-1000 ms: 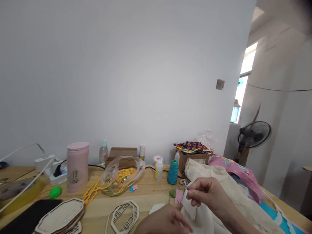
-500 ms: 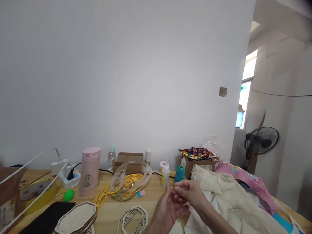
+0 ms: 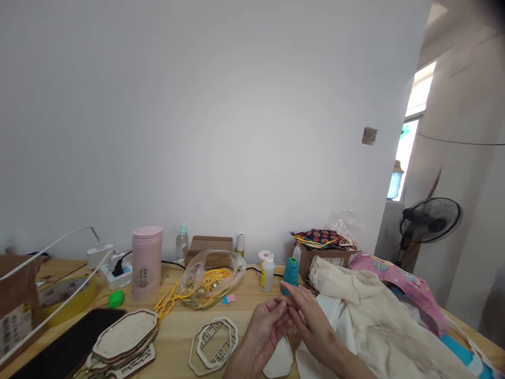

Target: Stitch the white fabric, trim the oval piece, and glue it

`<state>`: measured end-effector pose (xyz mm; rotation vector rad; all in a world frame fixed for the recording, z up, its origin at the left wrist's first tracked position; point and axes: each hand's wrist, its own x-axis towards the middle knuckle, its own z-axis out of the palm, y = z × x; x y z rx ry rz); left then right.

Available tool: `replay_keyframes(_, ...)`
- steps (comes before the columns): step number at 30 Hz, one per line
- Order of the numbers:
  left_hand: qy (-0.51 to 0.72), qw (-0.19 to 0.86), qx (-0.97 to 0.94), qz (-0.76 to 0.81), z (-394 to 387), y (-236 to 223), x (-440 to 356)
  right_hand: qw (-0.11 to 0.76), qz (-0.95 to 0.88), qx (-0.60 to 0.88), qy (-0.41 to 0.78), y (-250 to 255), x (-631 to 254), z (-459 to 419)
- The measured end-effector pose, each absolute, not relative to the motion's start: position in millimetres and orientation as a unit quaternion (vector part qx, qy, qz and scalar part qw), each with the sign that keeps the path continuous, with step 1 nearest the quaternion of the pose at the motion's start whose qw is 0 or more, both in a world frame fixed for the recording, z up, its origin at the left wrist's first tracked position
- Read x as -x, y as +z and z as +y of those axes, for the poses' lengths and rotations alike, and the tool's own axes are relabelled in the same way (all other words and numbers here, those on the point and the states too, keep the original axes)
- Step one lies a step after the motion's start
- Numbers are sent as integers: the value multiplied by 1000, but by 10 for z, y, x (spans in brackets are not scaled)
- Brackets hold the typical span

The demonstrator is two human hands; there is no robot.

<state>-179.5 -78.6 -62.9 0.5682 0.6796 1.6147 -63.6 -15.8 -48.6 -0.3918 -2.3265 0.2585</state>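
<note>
My left hand (image 3: 265, 334) is raised over the table with its fingers curled and the thumb pressed to the fingertips. Against it, fingertip to fingertip, is my right hand (image 3: 311, 322), its fingers drawn together. Anything pinched between them is too small or hidden to name. Below my hands lies a pale scalloped wooden panel (image 3: 279, 362), partly covered by the left one. An openwork wooden frame (image 3: 216, 345) rests to the left of my hands. Just behind the fingertips stand a teal thread spool (image 3: 291, 273) and a white glue bottle (image 3: 267, 275).
To the left are a stack of scalloped panels (image 3: 125, 337), a black phone (image 3: 74, 345) and a pink tumbler (image 3: 147, 266). A plastic bag (image 3: 232, 263) holds yellow cords and gold bells. Cream cloth (image 3: 379, 310) is heaped on the right, before a cardboard box (image 3: 327, 261).
My right hand has turned and its fingers now lie over the left fingertips. More of the pale panel below shows. The view has shifted slightly, tilting downward.
</note>
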Motion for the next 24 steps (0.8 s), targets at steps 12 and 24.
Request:
replay_keyframes(12,686,472,-209,512,-707,-582,1890,371,-841,253,303,-313,113,279)
replay_keyframes(24,665,394,-289,565,-637,-682,1900,407,-762,355,356,-733,-184,483)
